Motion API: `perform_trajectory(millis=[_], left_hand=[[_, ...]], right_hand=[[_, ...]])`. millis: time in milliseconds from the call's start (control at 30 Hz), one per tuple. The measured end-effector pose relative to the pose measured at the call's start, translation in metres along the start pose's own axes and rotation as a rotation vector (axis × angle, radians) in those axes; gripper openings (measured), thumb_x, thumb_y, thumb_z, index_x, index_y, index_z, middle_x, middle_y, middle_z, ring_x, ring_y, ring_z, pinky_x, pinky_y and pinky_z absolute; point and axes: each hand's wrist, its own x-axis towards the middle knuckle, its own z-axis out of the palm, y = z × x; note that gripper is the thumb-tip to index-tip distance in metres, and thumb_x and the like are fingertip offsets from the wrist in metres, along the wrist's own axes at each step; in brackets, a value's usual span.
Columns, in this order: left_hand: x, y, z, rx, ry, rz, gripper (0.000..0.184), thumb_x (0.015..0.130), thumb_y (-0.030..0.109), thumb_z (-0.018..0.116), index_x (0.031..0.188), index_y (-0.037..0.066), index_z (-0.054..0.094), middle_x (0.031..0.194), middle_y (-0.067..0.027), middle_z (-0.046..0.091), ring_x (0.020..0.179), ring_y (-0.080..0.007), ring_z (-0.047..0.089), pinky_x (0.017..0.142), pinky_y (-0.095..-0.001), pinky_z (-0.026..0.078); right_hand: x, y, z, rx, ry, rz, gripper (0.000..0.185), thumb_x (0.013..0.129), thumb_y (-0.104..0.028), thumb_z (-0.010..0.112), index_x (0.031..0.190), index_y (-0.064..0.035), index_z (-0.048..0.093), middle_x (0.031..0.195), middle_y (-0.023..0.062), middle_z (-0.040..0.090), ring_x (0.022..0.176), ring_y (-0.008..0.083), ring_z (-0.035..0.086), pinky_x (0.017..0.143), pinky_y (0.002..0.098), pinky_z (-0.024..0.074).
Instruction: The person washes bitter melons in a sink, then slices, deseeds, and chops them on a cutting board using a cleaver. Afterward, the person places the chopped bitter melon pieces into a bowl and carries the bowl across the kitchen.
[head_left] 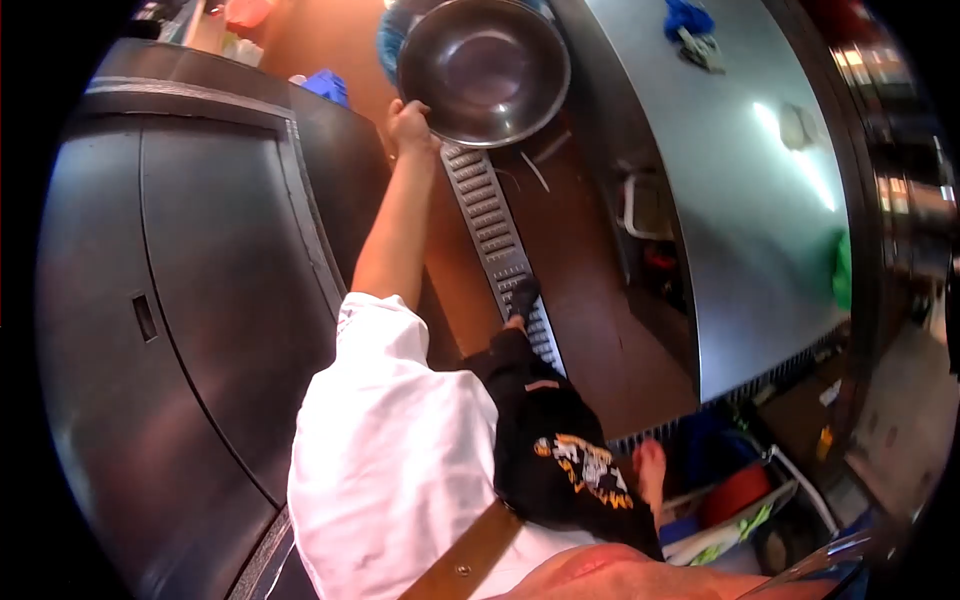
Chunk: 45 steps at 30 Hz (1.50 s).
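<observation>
My left hand [411, 128] is closed on the rim of a large round metal bowl [485, 72], which it holds out at arm's length above the floor. The bowl's dark, shiny inside faces me, and I see nothing in it. Low on the right side, my right hand [649, 463] hangs beside the black clothing, near a crate of goods. Its fingers are too small and blurred to read.
Below runs a slotted drain grate [483, 205] in the brown floor [590, 300]. On the right stands a long steel counter [740, 200] with blue and grey cloths [690, 28]. Steel cabinets [210, 270] line the left. A red container [735, 495] sits at lower right.
</observation>
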Motion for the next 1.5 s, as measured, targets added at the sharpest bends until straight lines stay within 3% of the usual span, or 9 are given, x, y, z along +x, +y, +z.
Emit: perform_trajectory(millis=[167, 433, 567, 633, 867, 967, 1067, 1267, 1500], left_hand=[[-0.198, -0.06, 0.023, -0.028, -0.076, -0.321, 0.023, 0.067, -0.01, 0.051, 0.067, 0.013, 0.044, 0.073, -0.0005, 0.052, 0.071, -0.017, 0.052, 0.069, -0.0306, 0.047], [-0.51, -0.097, 0.058, 0.139, -0.584, -0.79, 0.016, 0.072, -0.007, 0.052, 0.067, 0.008, 0.046, 0.071, -0.0024, 0.048, 0.065, -0.0167, 0.052, 0.057, -0.0304, 0.048], [-0.685, -0.143, 0.068, 0.256, -0.911, -0.788, 0.031, 0.073, -0.005, 0.055, 0.101, -0.003, 0.067, 0.089, -0.0061, 0.064, 0.076, -0.0153, 0.057, 0.069, -0.0277, 0.048], [-0.772, -0.16, 0.075, 0.379, -1.025, -0.821, 0.009, 0.068, -0.01, 0.053, 0.069, -0.002, 0.054, 0.113, -0.0134, 0.066, 0.092, -0.0216, 0.059, 0.078, -0.0293, 0.048], [-1.005, -0.217, 0.121, 0.383, -1.671, -0.425, 0.019, 0.073, -0.008, 0.052, 0.063, 0.002, 0.039, 0.127, -0.017, 0.061, 0.116, -0.0273, 0.057, 0.101, -0.0352, 0.043], [-1.091, -0.184, 0.152, 0.285, -1.915, -0.087, 0.019, 0.076, -0.006, 0.054, 0.066, 0.001, 0.039, 0.125, -0.0171, 0.062, 0.113, -0.0275, 0.058, 0.1, -0.0345, 0.044], [-1.164, -0.219, 0.175, 0.119, -1.917, 0.011, 0.019, 0.079, -0.005, 0.053, 0.068, 0.001, 0.039, 0.124, -0.0177, 0.061, 0.112, -0.0268, 0.059, 0.099, -0.0332, 0.045], [-1.399, -0.354, 0.231, 0.242, -1.619, -0.902, 0.013, 0.079, -0.004, 0.056, 0.071, 0.003, 0.047, 0.077, -0.006, 0.056, 0.072, -0.0165, 0.053, 0.066, -0.0325, 0.047], [-1.654, -0.539, 0.256, 0.533, -1.861, -0.928, 0.008, 0.079, 0.004, 0.06, 0.081, 0.002, 0.052, 0.08, -0.0097, 0.057, 0.074, -0.0216, 0.053, 0.064, -0.0394, 0.046]], right_hand=[[0.034, -0.089, 0.029, -0.397, 0.019, -0.475, 0.032, 0.097, -0.018, 0.063, 0.125, -0.003, 0.061, 0.109, 0.0094, 0.067, 0.098, 0.0165, 0.063, 0.088, 0.0307, 0.0506], [-0.074, -0.126, -0.014, -0.123, 0.148, -1.107, 0.023, 0.098, -0.001, 0.054, 0.118, 0.0027, 0.063, 0.113, 0.0101, 0.066, 0.106, 0.0163, 0.063, 0.095, 0.0282, 0.0493], [-0.012, -0.067, -0.062, 0.093, 0.277, -0.95, 0.047, 0.1, -0.024, 0.049, 0.141, 0.0, 0.049, 0.14, 0.0216, 0.054, 0.131, 0.0329, 0.051, 0.108, 0.0389, 0.0406], [-0.001, -0.014, -0.102, -0.117, 0.4, -0.75, 0.054, 0.103, -0.032, 0.035, 0.147, -0.0013, 0.041, 0.147, 0.0239, 0.046, 0.137, 0.0387, 0.042, 0.114, 0.0427, 0.0332], [-0.124, 0.203, -0.26, -0.404, 0.814, -0.97, 0.025, 0.094, -0.029, 0.058, 0.101, -0.0053, 0.065, 0.106, 0.0135, 0.068, 0.098, 0.0359, 0.063, 0.079, 0.0467, 0.0524], [-0.19, 0.279, -0.308, -0.651, 0.39, 0.181, 0.034, 0.089, -0.039, 0.059, 0.095, -0.0095, 0.075, 0.099, 0.0158, 0.072, 0.097, 0.0337, 0.068, 0.084, 0.0474, 0.0532], [-0.231, 0.366, -0.304, -0.285, 0.695, 0.203, 0.022, 0.086, -0.027, 0.062, 0.097, -0.009, 0.07, 0.092, 0.018, 0.071, 0.09, 0.0385, 0.067, 0.078, 0.0457, 0.0533], [-0.184, 0.463, -0.396, 0.157, 1.327, 0.22, 0.031, 0.087, -0.011, 0.059, 0.118, -0.0077, 0.061, 0.113, 0.02, 0.065, 0.106, 0.0388, 0.061, 0.089, 0.0465, 0.0496], [-0.067, 0.52, -0.614, 0.253, 1.527, 0.325, 0.047, 0.083, -0.008, 0.059, 0.129, -0.0042, 0.053, 0.124, 0.0231, 0.058, 0.118, 0.0396, 0.055, 0.099, 0.0466, 0.0466]])
